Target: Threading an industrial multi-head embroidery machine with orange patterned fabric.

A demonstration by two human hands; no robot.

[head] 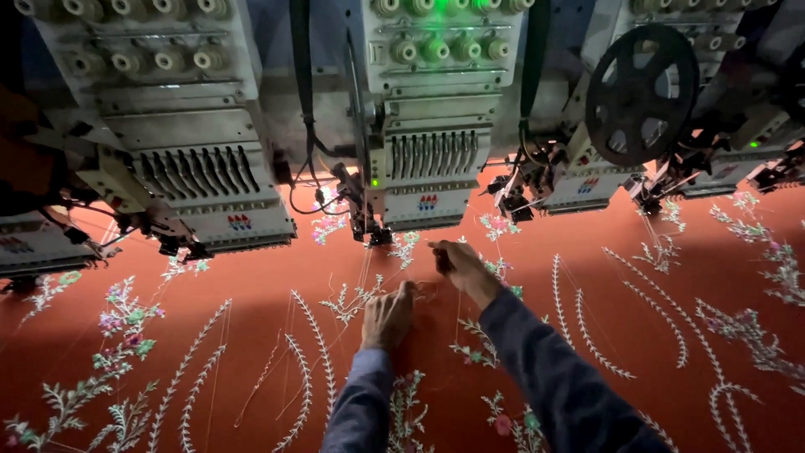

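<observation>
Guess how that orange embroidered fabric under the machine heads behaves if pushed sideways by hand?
The orange fabric looks taut and flat, so probably shifts little. Likely thin and floppy once released. Loose threads near the left hand and right hand could snag.

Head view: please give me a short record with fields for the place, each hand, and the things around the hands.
place: red cloth with stitched flower patterns, spread under a row of embroidery machine heads
left hand: flat on the cloth, fingers by a white leaf pattern
right hand: raised, pinching a small dark thing; what it is cannot be told
threads: thin, running down from the middle head
other: black reel at upper right
</observation>
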